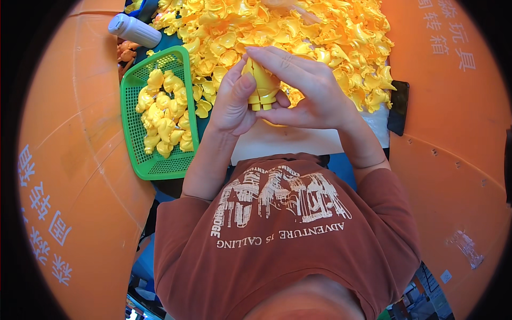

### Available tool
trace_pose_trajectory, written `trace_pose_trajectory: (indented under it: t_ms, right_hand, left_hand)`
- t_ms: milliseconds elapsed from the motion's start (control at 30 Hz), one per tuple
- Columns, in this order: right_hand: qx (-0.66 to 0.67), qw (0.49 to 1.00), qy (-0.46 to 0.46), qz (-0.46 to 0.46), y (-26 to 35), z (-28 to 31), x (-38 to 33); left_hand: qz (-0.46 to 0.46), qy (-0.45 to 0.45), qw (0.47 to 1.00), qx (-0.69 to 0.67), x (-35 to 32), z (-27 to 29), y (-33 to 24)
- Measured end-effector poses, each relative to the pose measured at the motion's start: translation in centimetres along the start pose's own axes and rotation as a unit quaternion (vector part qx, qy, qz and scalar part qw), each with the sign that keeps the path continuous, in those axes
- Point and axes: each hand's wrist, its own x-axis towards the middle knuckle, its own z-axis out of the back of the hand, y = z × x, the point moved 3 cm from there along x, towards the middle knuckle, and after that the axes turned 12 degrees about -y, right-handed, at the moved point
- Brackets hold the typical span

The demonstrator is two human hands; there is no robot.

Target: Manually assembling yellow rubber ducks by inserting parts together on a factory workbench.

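In front of my chest, both hands hold a small yellow plastic toy figure (263, 85), upright with its two short legs pointing down toward me. A dark seam line runs down its front, where two shell halves meet. My left hand (233, 104) is closed on its left side, thumb pressed against the front. My right hand (309, 88) cups the other side, fingers over the top and thumb near the legs. Beyond the hands spreads a large pile of loose yellow curved shell pieces (229, 32).
To the left stands a green mesh basket (128, 120) with several yellow figures inside. A white bottle (136, 30) lies behind it. A black phone-like slab (399, 109) rests at the right edge of the white work surface (298, 141). Orange panels (448, 138) flank both sides.
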Motion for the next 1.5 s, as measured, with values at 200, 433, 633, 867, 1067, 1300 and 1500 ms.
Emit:
trace_pose_trajectory:
  t_ms: [200,433,633,867,1067,1300,1500]
  right_hand:
    - [0.05,0.995,0.01,-0.083,-0.1,0.5,0.2]
    - [0.193,0.967,-0.005,-0.164,-1.1,-0.3,0.1]
    - [0.247,0.933,-0.028,-0.26,-0.5,-0.5,-0.2]
    - [0.19,0.967,-0.011,-0.168,-1.1,-0.1,0.3]
    - [0.243,0.951,-0.003,-0.189,-1.8,0.1,0.2]
    - [0.298,0.938,0.045,-0.173,-2.3,0.3,0.2]
    - [0.12,0.965,-0.155,-0.172,-0.4,0.5,-0.4]
  left_hand:
    - [-0.011,-0.015,1.0,0.017,-0.4,-1.0,-0.3]
    - [0.009,0.038,0.998,-0.05,-0.3,-0.7,0.5]
    - [0.006,-0.009,1.0,0.027,-0.5,-0.7,0.6]
    - [0.037,-0.003,0.999,-0.023,-0.5,-1.1,0.4]
    - [-0.001,-0.022,0.995,0.101,-0.4,-1.4,0.4]
    - [0.018,-0.032,0.999,0.038,-0.6,-2.2,0.2]
    - [-0.239,-0.184,0.925,0.23,0.0,-0.9,0.0]
